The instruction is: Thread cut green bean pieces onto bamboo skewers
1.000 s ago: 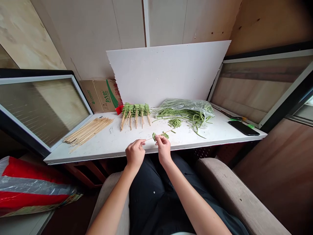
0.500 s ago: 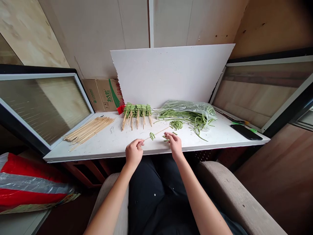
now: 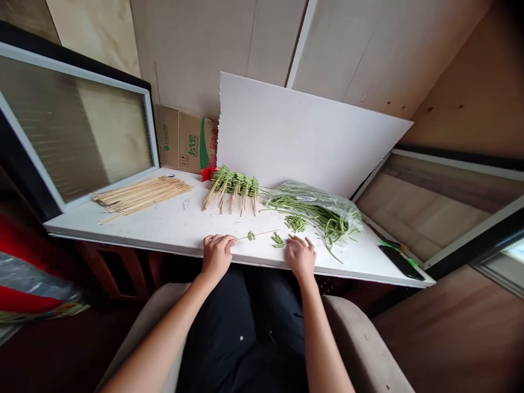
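Note:
My left hand [image 3: 216, 255] is closed around the blunt end of a thin bamboo skewer [image 3: 268, 232] that points right, low over the table's front edge. A few short green bean pieces [image 3: 251, 236] are threaded on it. My right hand [image 3: 301, 255] rests palm-down at the table edge, its fingers bent and apart, the tips by a loose bean piece [image 3: 292, 236]. Whether they touch that piece is hard to see. Several cut pieces [image 3: 278, 240] lie between the hands, and a larger pile of cut beans [image 3: 295, 222] is behind my right hand.
Loaded bean skewers [image 3: 237, 183] are stacked at the back, left of a plastic bag of long beans [image 3: 315, 202]. Bare skewers [image 3: 143, 195] lie on the left. A phone [image 3: 400, 262] is at the right end. A white board [image 3: 303, 131] and cardboard box [image 3: 184, 139] stand behind.
The view has tilted and shifted. My right hand has come away from the skewer tip and down to the table on the right, its fingers spreading. My left hand still holds the skewer, now lower.

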A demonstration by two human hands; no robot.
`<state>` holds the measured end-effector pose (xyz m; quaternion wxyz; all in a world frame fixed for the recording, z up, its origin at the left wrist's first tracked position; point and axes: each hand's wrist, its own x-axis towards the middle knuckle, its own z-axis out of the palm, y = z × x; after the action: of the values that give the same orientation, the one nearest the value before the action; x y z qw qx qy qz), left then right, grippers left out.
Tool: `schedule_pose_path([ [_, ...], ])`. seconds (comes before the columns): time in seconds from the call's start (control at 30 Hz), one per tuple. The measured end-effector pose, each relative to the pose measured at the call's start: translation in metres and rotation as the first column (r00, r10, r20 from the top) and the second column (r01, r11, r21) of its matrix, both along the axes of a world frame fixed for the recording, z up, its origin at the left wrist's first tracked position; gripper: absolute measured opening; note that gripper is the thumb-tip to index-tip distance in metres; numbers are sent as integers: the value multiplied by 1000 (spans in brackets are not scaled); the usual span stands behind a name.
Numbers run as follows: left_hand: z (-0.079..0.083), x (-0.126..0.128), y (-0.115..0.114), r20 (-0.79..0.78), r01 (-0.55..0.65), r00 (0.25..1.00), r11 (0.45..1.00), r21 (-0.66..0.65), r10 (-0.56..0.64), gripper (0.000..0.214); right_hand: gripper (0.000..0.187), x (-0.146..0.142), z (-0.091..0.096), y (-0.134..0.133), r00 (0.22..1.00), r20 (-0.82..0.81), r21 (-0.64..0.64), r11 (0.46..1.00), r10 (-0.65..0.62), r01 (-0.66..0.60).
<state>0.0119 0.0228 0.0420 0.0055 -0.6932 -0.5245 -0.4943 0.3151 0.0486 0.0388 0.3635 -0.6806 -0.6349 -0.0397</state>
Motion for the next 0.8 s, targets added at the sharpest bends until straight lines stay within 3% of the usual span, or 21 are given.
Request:
schedule_pose_path([
  [0.23,-20,-5,6,72,-13,997,992,126,4,23,35,-1,3,-2,998,-6,-6,998,-55,55],
  [0.63,-24,-14,0,132,-119,987,971,209,92,22,31,-11,3,-5,968,-225,103,985,-113,139],
  [0.8,-23,-11,-10,107,-105,990,979,177,86,25,37,-8,-2,-13,936,-352,236,970,31,56],
])
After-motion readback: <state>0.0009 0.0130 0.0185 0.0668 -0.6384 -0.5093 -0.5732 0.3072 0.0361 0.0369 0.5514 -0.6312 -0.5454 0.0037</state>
